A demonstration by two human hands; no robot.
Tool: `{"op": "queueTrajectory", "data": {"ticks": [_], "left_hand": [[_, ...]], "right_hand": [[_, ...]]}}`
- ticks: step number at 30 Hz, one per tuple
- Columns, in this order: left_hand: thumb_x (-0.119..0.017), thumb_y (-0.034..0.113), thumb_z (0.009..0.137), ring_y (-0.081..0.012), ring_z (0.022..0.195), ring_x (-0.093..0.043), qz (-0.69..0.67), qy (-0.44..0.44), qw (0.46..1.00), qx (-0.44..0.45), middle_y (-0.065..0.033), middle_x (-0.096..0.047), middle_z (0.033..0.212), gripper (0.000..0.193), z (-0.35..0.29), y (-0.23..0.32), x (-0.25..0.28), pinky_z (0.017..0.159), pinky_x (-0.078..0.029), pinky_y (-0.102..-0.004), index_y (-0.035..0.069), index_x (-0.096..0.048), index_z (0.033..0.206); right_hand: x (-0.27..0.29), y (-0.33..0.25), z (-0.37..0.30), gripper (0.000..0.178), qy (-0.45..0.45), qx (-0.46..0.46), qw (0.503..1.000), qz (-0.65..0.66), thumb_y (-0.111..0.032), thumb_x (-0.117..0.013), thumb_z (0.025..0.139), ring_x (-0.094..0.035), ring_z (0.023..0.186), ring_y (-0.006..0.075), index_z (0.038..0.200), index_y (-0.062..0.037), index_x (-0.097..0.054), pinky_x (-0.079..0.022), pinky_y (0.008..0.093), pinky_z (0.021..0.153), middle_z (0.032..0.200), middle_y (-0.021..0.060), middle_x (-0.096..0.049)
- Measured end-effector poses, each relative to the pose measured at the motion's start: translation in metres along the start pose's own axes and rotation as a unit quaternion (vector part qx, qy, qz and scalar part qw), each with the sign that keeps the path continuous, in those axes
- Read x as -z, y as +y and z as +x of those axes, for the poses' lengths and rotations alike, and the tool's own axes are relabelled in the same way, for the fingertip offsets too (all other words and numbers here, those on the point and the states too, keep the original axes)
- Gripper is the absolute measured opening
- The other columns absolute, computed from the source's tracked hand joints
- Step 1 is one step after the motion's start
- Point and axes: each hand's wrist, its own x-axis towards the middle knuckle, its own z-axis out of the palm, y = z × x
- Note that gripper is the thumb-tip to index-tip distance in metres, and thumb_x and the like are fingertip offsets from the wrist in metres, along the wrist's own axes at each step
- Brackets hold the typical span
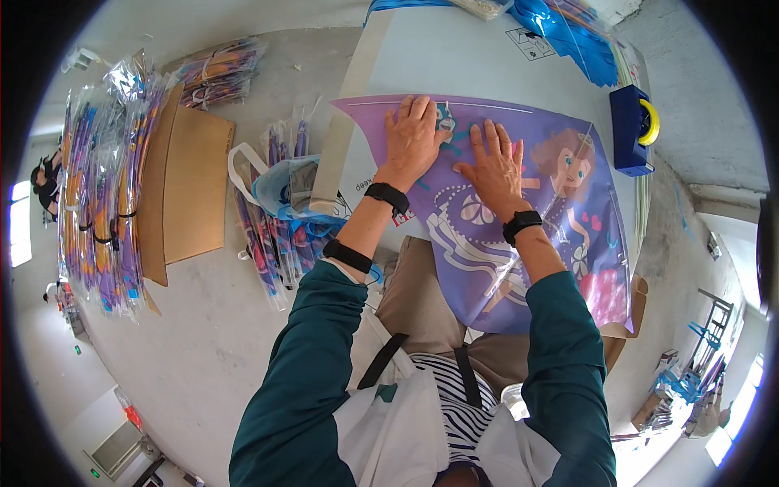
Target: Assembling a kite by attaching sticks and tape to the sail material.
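Head view: I see the purple princess sheet (560, 213) on the tabletop (454, 53). On its upper part, left hand (411, 140) and right hand (497, 172) lie palm down, spread, pinching nothing. Its top looks smooth; its bottom, over the lap (415, 288), isn't flat yet.

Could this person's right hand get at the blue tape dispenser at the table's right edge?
Probably yes: the right hand lies flat on the purple sheet, seemingly empty, and only the sheet's flat printed surface appears to lie between it and the tape dispenser.
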Motion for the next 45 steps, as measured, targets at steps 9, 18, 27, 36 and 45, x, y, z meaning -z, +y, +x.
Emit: {"op": "queueTrajectory", "data": {"ticks": [9,18,27,36,45], "left_hand": [[-0.076,0.031,0.082,-0.0289,0.13,-0.046,-0.004,0.001,1.0,-0.002,-0.0065,-0.052,0.133,0.054,0.0015,-0.0006,0.0002,0.101,-0.035,-0.0515,0.003,-0.057,0.126],[-0.076,0.035,0.082,-0.028,0.133,-0.042,-0.008,-0.023,1.0,-0.003,-0.0064,-0.049,0.134,0.061,0.0039,-0.0022,0.0013,0.109,-0.033,-0.0594,0.002,-0.055,0.128],[-0.075,0.032,0.083,-0.0296,0.13,-0.046,-0.01,-0.013,1.0,-0.017,-0.0077,-0.051,0.134,0.056,0.0044,-0.0039,0.004,0.106,-0.036,-0.053,0.003,-0.056,0.127],[-0.077,0.032,0.081,-0.0294,0.129,-0.046,-0.019,-0.014,1.0,-0.02,-0.0079,-0.052,0.134,0.057,0.0041,-0.0047,0.0064,0.106,-0.035,-0.0517,0.001,-0.058,0.126],[-0.077,0.031,0.081,-0.0301,0.128,-0.047,-0.028,-0.016,0.999,-0.025,-0.0087,-0.053,0.134,0.057,0.005,-0.0052,0.008,0.106,-0.036,-0.0514,0.001,-0.059,0.126]], "right_hand": [[-0.0007,0.0001,-0.0003,0.083,-0.003,0.0,1.0,-0.008,-0.052,-0.068,0.083,-0.028,0.144,0.0331,0.148,-0.0099,-0.04,-0.024,0.0649,0.113,0.153,0.013,-0.034],[-0.0009,-0.0003,0.0003,0.083,-0.007,-0.004,1.0,-0.006,-0.052,-0.069,0.083,-0.028,0.144,0.0328,0.148,-0.0101,-0.039,-0.024,0.0644,0.113,0.153,0.0126,-0.034],[-0.0011,0.0001,0.0,0.083,-0.013,-0.007,1.0,-0.003,-0.053,-0.068,0.083,-0.027,0.144,0.0327,0.149,-0.0105,-0.039,-0.022,0.0642,0.114,0.155,0.0126,-0.032],[-0.0008,-0.0002,0.0001,0.083,-0.018,-0.008,1.0,-0.002,-0.053,-0.067,0.084,-0.027,0.145,0.033,0.149,-0.0106,-0.038,-0.021,0.0644,0.114,0.155,0.0131,-0.032],[-0.0014,0.0013,-0.0005,0.083,-0.017,-0.01,1.0,-0.001,-0.053,-0.067,0.084,-0.026,0.145,0.0332,0.149,-0.0106,-0.038,-0.022,0.0646,0.114,0.155,0.0132,-0.032]]}}
